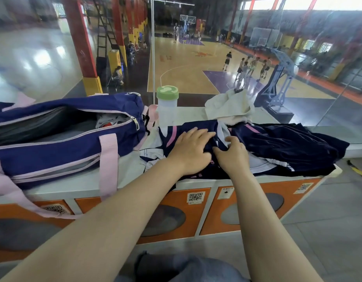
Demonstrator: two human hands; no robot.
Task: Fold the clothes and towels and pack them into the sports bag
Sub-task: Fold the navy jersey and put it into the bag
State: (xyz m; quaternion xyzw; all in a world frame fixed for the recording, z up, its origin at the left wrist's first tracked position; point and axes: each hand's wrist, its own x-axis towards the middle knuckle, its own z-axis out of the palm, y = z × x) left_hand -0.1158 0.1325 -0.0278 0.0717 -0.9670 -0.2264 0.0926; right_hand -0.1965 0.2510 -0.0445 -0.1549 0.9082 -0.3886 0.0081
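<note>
A navy sports bag (pixel 60 153) with pink straps lies unzipped on the left of the white counter (pixel 78 188), some white and red cloth showing inside it. A navy garment with pink and white stripes (pixel 287 143) lies crumpled on the counter to the right. My left hand (pixel 191 148) presses flat on its left part, fingers apart. My right hand (pixel 233 155) pinches a fold of the same garment beside it. A cream towel (pixel 229 107) sits bunched behind the garment.
A clear bottle with a green lid (pixel 167 104) stands between the bag and the towel. A glass wall rises right behind the counter, overlooking a basketball court with people. Orange locker doors (pixel 251 208) with QR stickers front the counter.
</note>
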